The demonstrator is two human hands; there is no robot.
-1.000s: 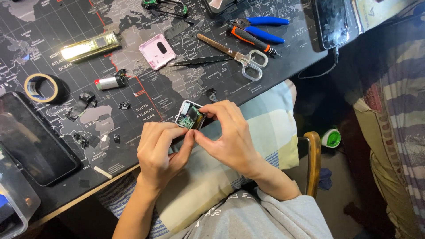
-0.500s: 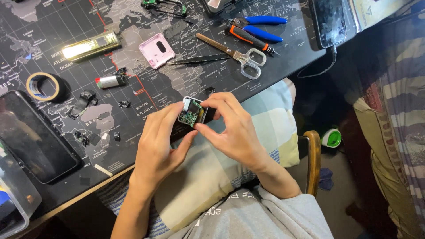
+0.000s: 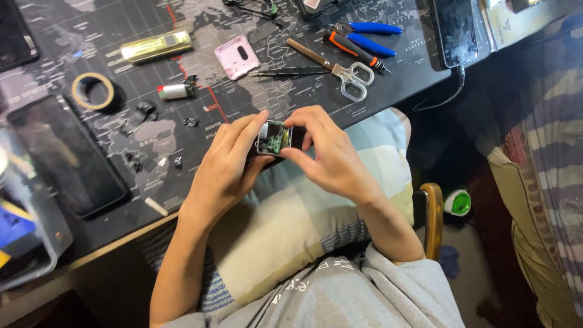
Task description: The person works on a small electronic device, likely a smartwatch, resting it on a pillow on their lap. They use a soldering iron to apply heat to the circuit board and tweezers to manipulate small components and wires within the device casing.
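Both hands hold a small opened electronic device [image 3: 274,138] with a green circuit board showing, just over the near edge of the black desk mat [image 3: 200,109]. My left hand [image 3: 228,167] grips its left side, fingers reaching over the top. My right hand [image 3: 322,152] pinches its right side with thumb and fingertips. A checked cushion [image 3: 303,212] lies on my lap below the hands.
On the mat lie scissors [image 3: 340,67], blue and orange-handled pliers [image 3: 361,39], tweezers [image 3: 285,73], a pink cover [image 3: 237,56], a tape roll [image 3: 92,91], a white lighter [image 3: 173,91], a gold bar [image 3: 156,47], small black parts, and dark phones [image 3: 67,155], [image 3: 456,30]. A chair arm [image 3: 432,215] stands at right.
Both hands lifted the small device slightly up and away from the lap toward the mat edge; the fingers shifted around it.
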